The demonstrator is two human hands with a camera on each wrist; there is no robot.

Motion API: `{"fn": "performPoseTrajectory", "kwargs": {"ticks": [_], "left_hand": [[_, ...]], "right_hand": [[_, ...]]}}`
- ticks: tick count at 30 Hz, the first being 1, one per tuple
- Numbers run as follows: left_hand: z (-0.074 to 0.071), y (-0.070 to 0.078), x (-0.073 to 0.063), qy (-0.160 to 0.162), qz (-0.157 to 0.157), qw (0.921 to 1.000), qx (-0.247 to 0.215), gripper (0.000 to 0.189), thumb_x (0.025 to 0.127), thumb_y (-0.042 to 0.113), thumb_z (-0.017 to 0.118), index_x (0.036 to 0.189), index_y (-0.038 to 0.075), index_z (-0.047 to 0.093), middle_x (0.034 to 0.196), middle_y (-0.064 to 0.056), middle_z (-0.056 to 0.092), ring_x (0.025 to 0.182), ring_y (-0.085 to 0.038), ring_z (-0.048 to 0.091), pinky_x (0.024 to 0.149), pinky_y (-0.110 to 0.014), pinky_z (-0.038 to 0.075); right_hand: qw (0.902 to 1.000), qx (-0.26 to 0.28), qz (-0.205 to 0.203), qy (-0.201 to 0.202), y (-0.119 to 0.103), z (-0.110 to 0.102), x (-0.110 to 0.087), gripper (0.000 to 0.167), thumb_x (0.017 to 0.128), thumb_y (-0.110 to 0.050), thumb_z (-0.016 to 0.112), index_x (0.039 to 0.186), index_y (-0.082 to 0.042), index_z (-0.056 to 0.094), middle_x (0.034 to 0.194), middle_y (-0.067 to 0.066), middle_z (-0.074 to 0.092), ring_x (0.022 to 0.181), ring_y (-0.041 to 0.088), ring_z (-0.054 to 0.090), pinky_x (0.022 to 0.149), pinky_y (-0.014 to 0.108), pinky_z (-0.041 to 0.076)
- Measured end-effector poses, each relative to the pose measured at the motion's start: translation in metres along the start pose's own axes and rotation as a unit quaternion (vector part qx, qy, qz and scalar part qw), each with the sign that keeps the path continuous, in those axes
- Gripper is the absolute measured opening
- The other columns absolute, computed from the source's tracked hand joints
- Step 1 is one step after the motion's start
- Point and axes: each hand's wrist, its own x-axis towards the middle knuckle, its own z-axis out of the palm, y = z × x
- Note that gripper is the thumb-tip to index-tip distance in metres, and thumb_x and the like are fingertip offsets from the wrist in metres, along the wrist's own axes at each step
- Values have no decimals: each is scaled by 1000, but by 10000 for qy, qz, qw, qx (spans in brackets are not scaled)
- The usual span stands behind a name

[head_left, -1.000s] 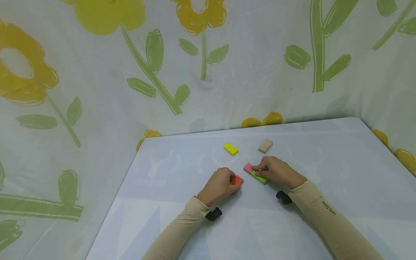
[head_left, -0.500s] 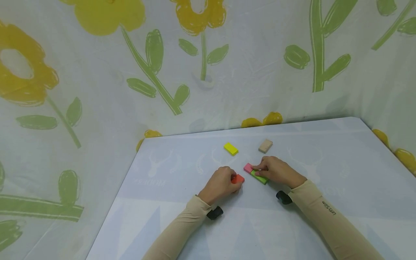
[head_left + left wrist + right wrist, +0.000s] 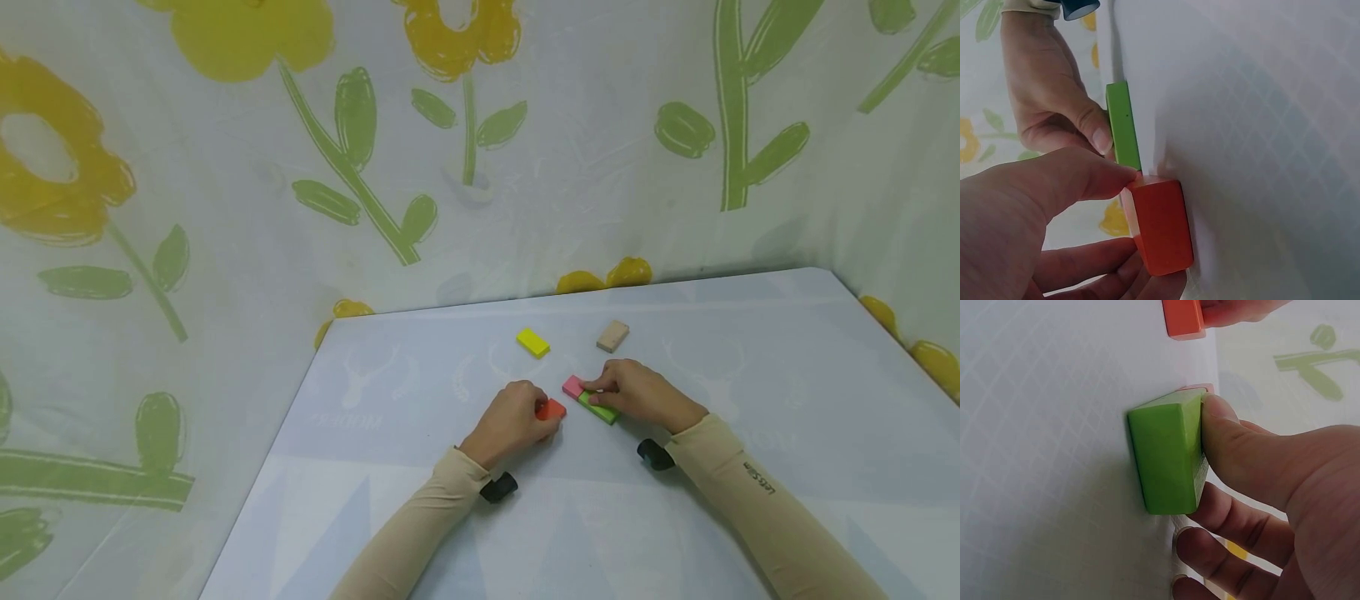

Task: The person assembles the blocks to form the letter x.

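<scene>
My left hand [image 3: 512, 423] grips a red-orange rectangular block [image 3: 554, 409] between thumb and fingers, close to the tabletop. To its right, my right hand [image 3: 647, 395] pinches a green block [image 3: 604, 412] that lies flat. A pink block [image 3: 572, 386] touches the far end of the green one, and my right fingers reach over where they meet. In the left wrist view the red block [image 3: 1163, 228] shows its end face, with the green block [image 3: 1124, 125] beyond it. A small gap separates the red block from the green and pink pair.
Beyond the hands lie a yellow block [image 3: 533, 343] and a plain wood-coloured block [image 3: 613, 337], apart from each other. The pale table [image 3: 420, 375] ends at a back edge against a flower-printed cloth [image 3: 570, 167]. A dark camera sits on each wrist.
My left hand has slid the red-orange block slightly right and away from me, nearer the pink and green blocks. My right hand has stayed in place on the green block.
</scene>
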Motion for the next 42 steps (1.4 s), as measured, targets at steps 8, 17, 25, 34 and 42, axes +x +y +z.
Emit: {"fn": "performPoseTrajectory", "kwargs": {"ticks": [8, 17, 25, 34, 42], "left_hand": [[1, 0, 3, 27, 58, 9999, 81, 16, 89, 21, 76, 83, 6, 75, 64, 6, 43, 57, -5, 39, 51, -18, 27], [3, 0, 6, -26, -11, 10000, 8, 17, 90, 22, 76, 86, 5, 75, 63, 6, 44, 56, -6, 40, 51, -18, 27], [2, 2, 9, -60, -83, 9999, 8, 18, 91, 22, 77, 90, 5, 76, 66, 4, 48, 60, -8, 44, 53, -18, 31], [5, 1, 13, -9, -53, 10000, 71, 20, 92, 26, 77, 90, 5, 76, 69, 4, 53, 61, -7, 46, 54, -17, 33], [7, 3, 16, -89, -134, 9999, 1, 22, 93, 27, 76, 94, 5, 77, 72, 2, 55, 64, -8, 48, 55, -18, 34]], "right_hand": [[10000, 67, -17, 21, 0, -1, -1, 34, 92, -16, 78, 124, -7, 74, 87, 4, 64, 72, 15, 44, 58, 23, 33], [10000, 67, -45, -51, 2, 0, 1, 34, 92, -16, 78, 124, -5, 74, 88, 4, 65, 73, 15, 44, 59, 22, 33], [9999, 65, -93, -59, 3, 0, 1, 34, 92, -16, 78, 123, -4, 74, 87, 4, 64, 72, 15, 43, 58, 22, 32], [9999, 92, -53, -27, 2, 0, 0, 35, 92, -16, 78, 124, -6, 74, 88, 4, 65, 73, 15, 44, 59, 23, 33], [9999, 90, -50, -38, 2, -1, 0, 34, 92, -16, 78, 124, -5, 74, 86, 4, 64, 71, 15, 43, 59, 23, 32]]}}
